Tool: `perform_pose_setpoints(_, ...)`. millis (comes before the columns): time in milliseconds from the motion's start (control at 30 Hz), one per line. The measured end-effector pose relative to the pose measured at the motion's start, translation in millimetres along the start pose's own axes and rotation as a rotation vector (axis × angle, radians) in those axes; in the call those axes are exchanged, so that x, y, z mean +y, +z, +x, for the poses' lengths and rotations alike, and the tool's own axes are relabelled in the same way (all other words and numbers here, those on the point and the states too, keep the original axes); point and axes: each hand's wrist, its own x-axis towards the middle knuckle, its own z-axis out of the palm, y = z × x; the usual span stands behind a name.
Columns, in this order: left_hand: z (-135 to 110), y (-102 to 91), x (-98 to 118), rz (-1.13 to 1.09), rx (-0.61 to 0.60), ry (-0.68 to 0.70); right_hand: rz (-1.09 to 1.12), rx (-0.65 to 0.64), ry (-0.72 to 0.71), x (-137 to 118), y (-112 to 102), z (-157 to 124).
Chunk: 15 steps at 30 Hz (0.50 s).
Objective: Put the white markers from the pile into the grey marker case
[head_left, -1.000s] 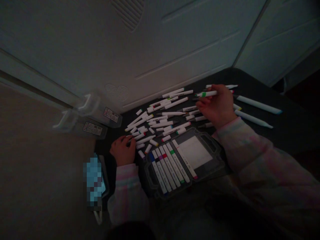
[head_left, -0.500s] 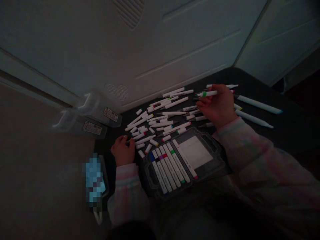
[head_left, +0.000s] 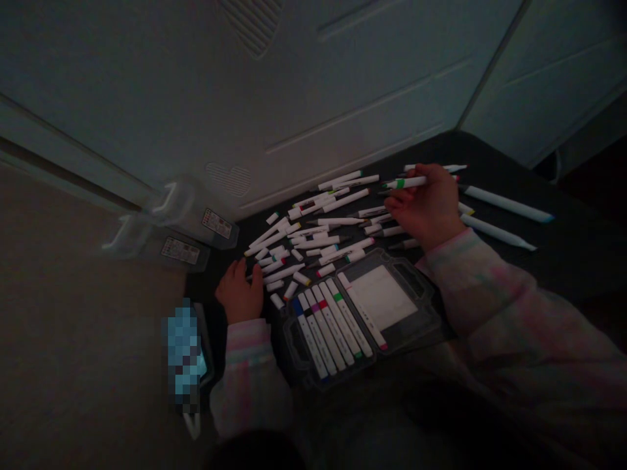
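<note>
My right hand (head_left: 434, 205) is closed around a white marker (head_left: 414, 183) with a green band, raised over the right part of a loose pile of markers. The marker's dark green tip points left. At the left end of the pile, my left hand (head_left: 240, 292) lies on the dark tabletop with thumb and fingers apart, nearest to some loose white caps (head_left: 275, 286). Between my arms sits an open clear plastic case (head_left: 300, 339). Several capped markers (head_left: 330, 329) lie side by side in it, and a white card (head_left: 382, 297) fills its other half.
Two clear lidded boxes (head_left: 179, 215) with printed labels stand at the back left. A phone with a blurred, lit screen (head_left: 186, 352) lies at the left edge. Behind the dark table (head_left: 553, 261) rises a pale cabinet front (head_left: 343, 98). Large markers (head_left: 509, 203) lie at the right.
My left hand has shifted very slightly left and up, its fingers a little straighter. My right hand and its marker stay nearly in place.
</note>
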Motion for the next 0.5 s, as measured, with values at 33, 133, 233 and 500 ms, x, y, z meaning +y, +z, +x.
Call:
perform_pose_setpoints(33, 1, -0.4, 1, 0.009, -0.013, -0.005, 0.007, 0.001, 0.003, 0, 0, 0)
perform_pose_setpoints(133, 4, -1.4, 3, 0.035, -0.053, -0.012, 0.024, 0.001, 0.012, 0, 1, -1)
perform_pose_setpoints(233, 8, -3.1, 3, 0.050, -0.067, -0.011, 0.030, -0.003, 0.011, 0, 2, -2)
perform_pose_setpoints(500, 13, -2.2, -3, -0.022, -0.004, -0.022, 0.053, 0.008, 0.013, -1, 4, -3)
